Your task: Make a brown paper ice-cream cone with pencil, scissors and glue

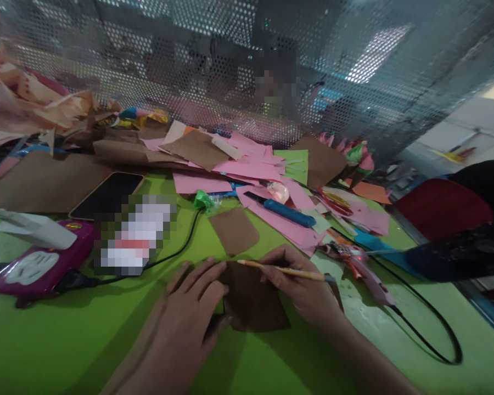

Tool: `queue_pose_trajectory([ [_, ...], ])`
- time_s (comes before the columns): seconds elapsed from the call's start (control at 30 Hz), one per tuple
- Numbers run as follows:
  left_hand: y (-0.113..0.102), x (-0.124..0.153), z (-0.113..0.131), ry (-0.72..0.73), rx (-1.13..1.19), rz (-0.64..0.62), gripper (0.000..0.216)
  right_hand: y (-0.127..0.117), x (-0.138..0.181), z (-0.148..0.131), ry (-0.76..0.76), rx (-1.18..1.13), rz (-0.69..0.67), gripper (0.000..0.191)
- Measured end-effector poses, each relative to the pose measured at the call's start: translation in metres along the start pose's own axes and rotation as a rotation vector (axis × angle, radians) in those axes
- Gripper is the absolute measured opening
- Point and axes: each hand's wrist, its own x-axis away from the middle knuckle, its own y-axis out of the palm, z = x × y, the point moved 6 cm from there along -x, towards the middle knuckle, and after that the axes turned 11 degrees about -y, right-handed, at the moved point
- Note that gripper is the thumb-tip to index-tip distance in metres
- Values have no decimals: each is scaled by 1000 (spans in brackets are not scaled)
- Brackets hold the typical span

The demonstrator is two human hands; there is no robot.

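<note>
A dark brown piece of paper (253, 302) lies on the green table in front of me. My left hand (193, 299) rests along its left edge, fingers stretched out and fingertips near its upper left corner. A wooden pencil (298, 272) is pinched in my right hand (298, 285), its pointed end toward the left at the paper's top edge. Just beyond lies another brown paper piece (234, 230) with a rounded corner. A blue utility knife (288, 212) sits on pink paper (267, 219) farther back.
A glue gun (364, 269) with a looping black cable lies at the right. Two phones stand out at the left, a dark one (107, 195) and a blurred one, beside a purple power strip (41, 269). Paper scraps (247, 148) pile against a perforated metal screen (214, 66).
</note>
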Motion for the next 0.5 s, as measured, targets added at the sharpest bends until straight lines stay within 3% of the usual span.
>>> queue_pose_trajectory([
  [0.33,1,-2,-1,30,-25,17,18,2,2,-2,-4,69,-42,20],
  [0.5,3,-2,-1,-1,-38,18,20,5,8,-5,52,47,-127,16],
])
